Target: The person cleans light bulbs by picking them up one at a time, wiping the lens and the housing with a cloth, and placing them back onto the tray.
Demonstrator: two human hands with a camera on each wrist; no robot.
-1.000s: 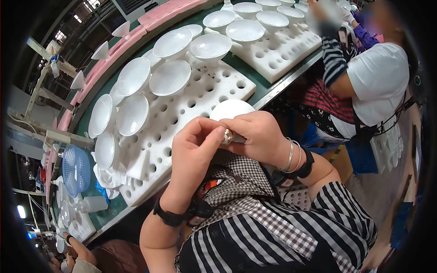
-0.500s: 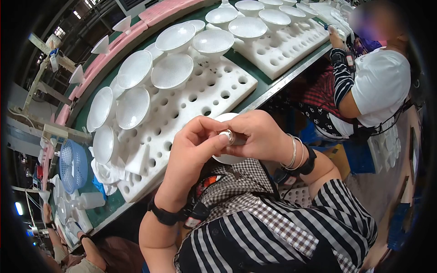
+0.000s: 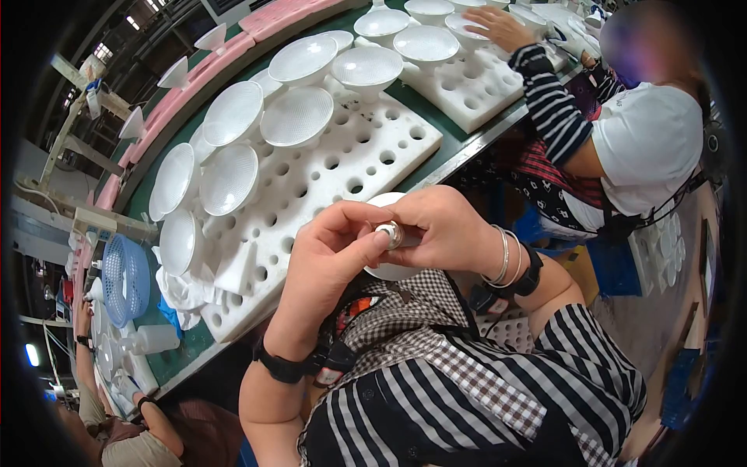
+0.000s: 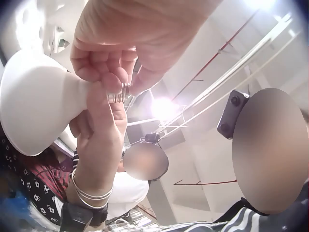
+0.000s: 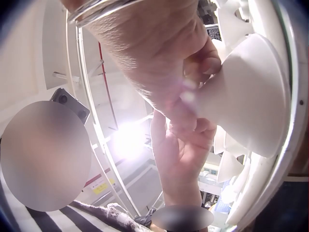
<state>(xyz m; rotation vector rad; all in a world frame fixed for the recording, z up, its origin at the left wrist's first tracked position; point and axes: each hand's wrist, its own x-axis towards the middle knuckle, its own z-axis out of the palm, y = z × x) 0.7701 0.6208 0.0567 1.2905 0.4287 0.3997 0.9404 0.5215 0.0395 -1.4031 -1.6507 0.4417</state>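
A white cone-shaped lamp bulb (image 4: 34, 101) with a metal screw cap (image 3: 391, 233) is held between both hands, its wide face pointing away from the palms. My right hand (image 3: 451, 229) grips the narrow neck, fingers wrapped round it. At the cap end my left hand (image 3: 323, 249) pinches the metal with thumb and fingertips. The left wrist view shows the cap's threads between the fingers. Seen from the head, the hands hide most of the bulb, and only parts of its white rim show behind and below them.
A white foam board (image 3: 311, 183) with round holes lies on the green bench (image 3: 194, 354) and carries several similar bulbs (image 3: 296, 117). Another foam board (image 3: 482, 93) stands further right. A blue basket (image 3: 126, 284) sits at the left. A person in a white shirt (image 3: 646, 140) works at the right.
The bulb has tilted, so its rim now shows below my hands. Both hands have shifted slightly, keeping their hold. The person at the right has stretched an arm towards the bulbs.
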